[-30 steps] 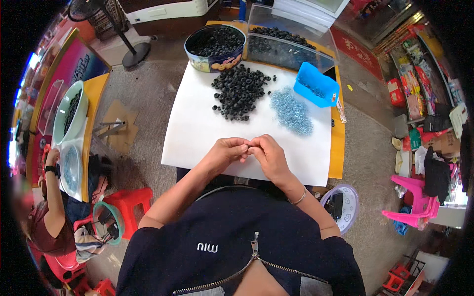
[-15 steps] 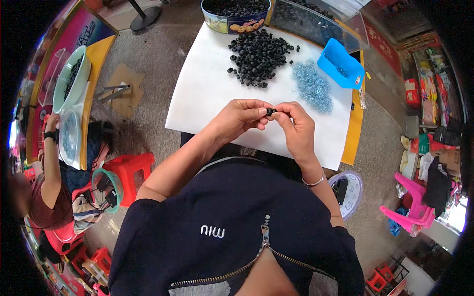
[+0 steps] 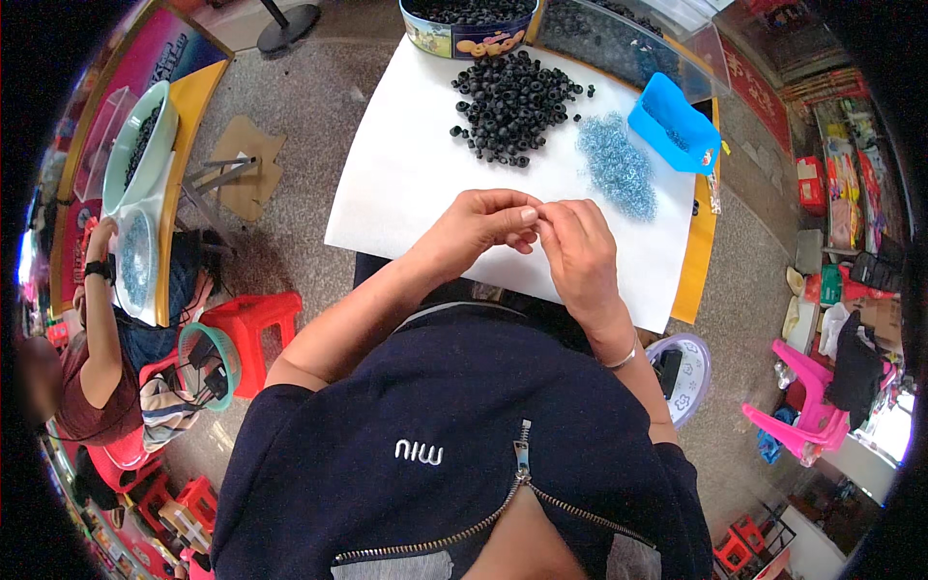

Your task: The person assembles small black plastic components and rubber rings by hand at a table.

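Note:
My left hand point(image 3: 483, 229) and my right hand point(image 3: 582, 251) meet over the near part of the white work surface point(image 3: 406, 184). Thumbs and fingers of both are pinched together at the tips, and whatever lies between them is hidden. Just beyond is a heap of small black ring-shaped parts point(image 3: 512, 106), some with a visible hole. To its right spreads a pile of tiny translucent blue pieces point(image 3: 619, 169), too small to name. A bright blue plastic tray point(image 3: 698, 158) with more of the blue pieces stands beside that pile.
An oval tin point(image 3: 464, 45) full of black parts and a clear bin point(image 3: 599, 39) stand at the back. At far left, another person's arm point(image 3: 101, 329) reaches to a table with a green basin point(image 3: 121, 184). A red stool point(image 3: 256, 338) stands left, a pink chair point(image 3: 807, 406) right.
The small black part that showed between my fingertips is now covered. My right hand has turned inward, its fingers closing over the left fingertips. The view has shifted slightly.

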A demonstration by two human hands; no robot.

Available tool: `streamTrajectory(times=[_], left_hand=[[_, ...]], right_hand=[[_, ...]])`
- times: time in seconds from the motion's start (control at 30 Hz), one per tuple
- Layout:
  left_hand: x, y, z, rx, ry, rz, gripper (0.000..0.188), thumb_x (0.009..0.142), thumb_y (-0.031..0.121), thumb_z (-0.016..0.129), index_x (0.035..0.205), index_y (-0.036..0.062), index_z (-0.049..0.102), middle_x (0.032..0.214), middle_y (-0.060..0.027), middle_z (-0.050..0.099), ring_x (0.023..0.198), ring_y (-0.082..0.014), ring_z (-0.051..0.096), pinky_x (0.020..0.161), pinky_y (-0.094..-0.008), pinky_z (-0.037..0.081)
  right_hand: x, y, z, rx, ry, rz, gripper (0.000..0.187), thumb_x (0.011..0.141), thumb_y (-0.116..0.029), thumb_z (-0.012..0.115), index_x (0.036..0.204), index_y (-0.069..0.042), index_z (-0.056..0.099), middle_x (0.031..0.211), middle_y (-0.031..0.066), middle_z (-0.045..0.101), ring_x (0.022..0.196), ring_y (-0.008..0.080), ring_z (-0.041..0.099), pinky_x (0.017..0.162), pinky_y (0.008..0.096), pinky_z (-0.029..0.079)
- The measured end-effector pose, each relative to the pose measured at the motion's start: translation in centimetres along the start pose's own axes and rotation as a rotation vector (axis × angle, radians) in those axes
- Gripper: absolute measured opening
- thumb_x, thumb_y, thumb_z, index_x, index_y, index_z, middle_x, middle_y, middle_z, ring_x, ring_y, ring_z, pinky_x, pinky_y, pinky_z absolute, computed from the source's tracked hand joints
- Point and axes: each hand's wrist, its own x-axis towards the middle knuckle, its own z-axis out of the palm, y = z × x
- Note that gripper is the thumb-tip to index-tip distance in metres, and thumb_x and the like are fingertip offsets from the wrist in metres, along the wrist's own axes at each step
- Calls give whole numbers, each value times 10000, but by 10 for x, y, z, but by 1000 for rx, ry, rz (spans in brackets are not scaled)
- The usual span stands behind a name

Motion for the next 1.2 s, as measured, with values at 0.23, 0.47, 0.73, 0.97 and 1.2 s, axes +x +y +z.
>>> streamTrajectory(times=[0.23,0.47,0.73,0.97,1.2], left_hand=[[5,-8,-10,-12,-80,-77,314,956,197,568,1159,-41,598,957,-54,650,794,-116,583,744,-260,489],[8,-13,-5,-81,-27,-20,314,994,182,492,1236,-9,549,978,-43,605,822,-107,536,755,-258,461],[9,-4,-7,-219,8,43,245,997,110,455,1155,-29,581,919,-34,581,758,-98,499,718,-229,439],[12,-11,-9,-145,-52,46,239,992,121,473,1167,-6,575,937,-33,598,798,-101,532,749,-238,457],[16,-13,-4,-3,-16,112,391,955,156,566,1295,-19,486,1026,-64,624,893,-117,580,829,-282,491]], right_hand=[[-3,0,0,135,-73,86,194,788,-18,640,977,-11,599,872,117,581,815,292,556,716,382,451],[0,-4,-1,208,10,204,154,807,-18,636,958,-8,604,871,120,599,821,286,578,722,379,466],[-5,2,-3,155,55,222,138,849,4,624,987,-2,623,900,100,605,782,192,596,689,285,479],[0,-1,3,187,58,233,206,793,-30,651,995,-19,616,930,123,591,880,290,573,764,380,462],[1,12,12,8,-19,117,252,789,-57,638,1038,-31,607,965,121,562,907,306,537,801,402,432]])
